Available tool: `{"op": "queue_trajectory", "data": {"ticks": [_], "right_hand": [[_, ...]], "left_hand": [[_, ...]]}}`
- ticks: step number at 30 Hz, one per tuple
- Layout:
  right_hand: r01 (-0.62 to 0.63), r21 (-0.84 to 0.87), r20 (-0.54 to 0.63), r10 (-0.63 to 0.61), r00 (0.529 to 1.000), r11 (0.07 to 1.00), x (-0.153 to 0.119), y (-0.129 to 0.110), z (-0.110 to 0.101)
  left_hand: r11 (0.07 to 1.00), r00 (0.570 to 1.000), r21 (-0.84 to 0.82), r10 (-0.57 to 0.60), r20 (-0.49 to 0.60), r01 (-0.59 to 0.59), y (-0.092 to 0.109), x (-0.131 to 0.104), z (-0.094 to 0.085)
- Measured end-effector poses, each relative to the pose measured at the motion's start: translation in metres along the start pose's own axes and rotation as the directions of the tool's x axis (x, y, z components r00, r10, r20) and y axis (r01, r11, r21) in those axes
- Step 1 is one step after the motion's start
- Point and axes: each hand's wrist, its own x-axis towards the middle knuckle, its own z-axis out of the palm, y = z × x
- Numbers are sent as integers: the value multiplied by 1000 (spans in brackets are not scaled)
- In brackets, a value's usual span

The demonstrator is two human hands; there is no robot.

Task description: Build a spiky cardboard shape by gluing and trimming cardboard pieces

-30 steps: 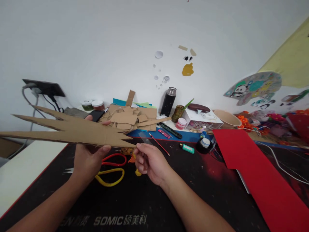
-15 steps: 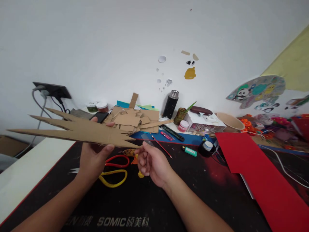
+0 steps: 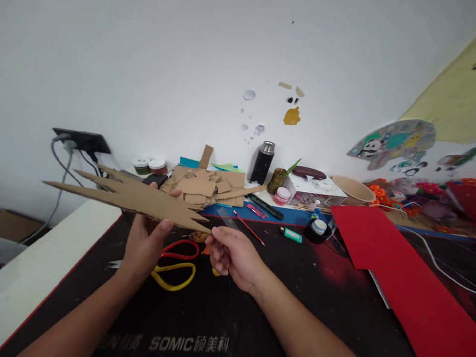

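A brown cardboard cutout (image 3: 148, 199) with long pointed spikes at its left end and shorter points at its right is held above the desk. My left hand (image 3: 147, 243) grips its middle, thumb along the near edge and fingertips showing over the far side. My right hand (image 3: 232, 253) pinches the tip of the lowest right point between thumb and forefinger, its other fingers curled. Below the cutout lie scissors (image 3: 173, 265) with one red and one yellow handle loop, their blades partly hidden behind my left wrist.
Cardboard scraps (image 3: 201, 186) are piled at the back beside a black thermos (image 3: 263, 163). A red pencil (image 3: 249, 228), a green utility knife (image 3: 266, 206) and a teal-labelled eraser (image 3: 291, 234) lie to the right. Red sheets (image 3: 394, 267) cover the right side.
The cutout has tilted and turned, its spiked left end shifting right and its right tip dropping slightly. My right hand's thumb and forefinger stay at the tip.
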Motion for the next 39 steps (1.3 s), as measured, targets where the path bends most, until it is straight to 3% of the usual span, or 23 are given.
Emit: {"op": "queue_trajectory", "data": {"ticks": [5, 11, 14, 18, 22, 26, 28, 33, 36, 39], "right_hand": [[147, -122, -97, -160, 982, 982, 1, -6, -2], [253, -263, -269, -323, 907, 931, 5, -17, -13], [242, -309, -267, -328, 906, 920, 6, -18, -17], [225, -355, -182, -304, 935, 907, 8, -11, -16], [152, -334, -107, -198, 974, 930, 8, -4, -14], [111, -312, -74, -140, 987, 944, 7, 0, -13], [95, -280, -47, -112, 993, 955, 6, 2, -11], [100, -246, -52, -116, 992, 964, 6, 2, -9], [148, -228, -149, -185, 971, 962, 8, -2, -11], [208, -274, -219, -271, 937, 939, 10, -6, -16]], "left_hand": [[950, 990, -280, -139, 12, 136, 12, 18, 2], [884, 921, -273, -330, 209, 379, 22, 15, -1], [862, 875, -245, -358, 327, 444, 22, 7, -2], [825, 792, -195, -401, 460, 531, 20, 0, -2], [830, 778, -158, -411, 474, 535, 15, -2, -1], [817, 710, -110, -414, 570, 565, 14, -4, -1], [824, 696, -107, -392, 602, 557, 14, -6, -1], [836, 710, -76, -411, 571, 544, 13, -8, 1], [848, 797, -79, -456, 395, 524, 11, -4, 6], [887, 881, -92, -428, 204, 452, 10, 1, 11]]}}
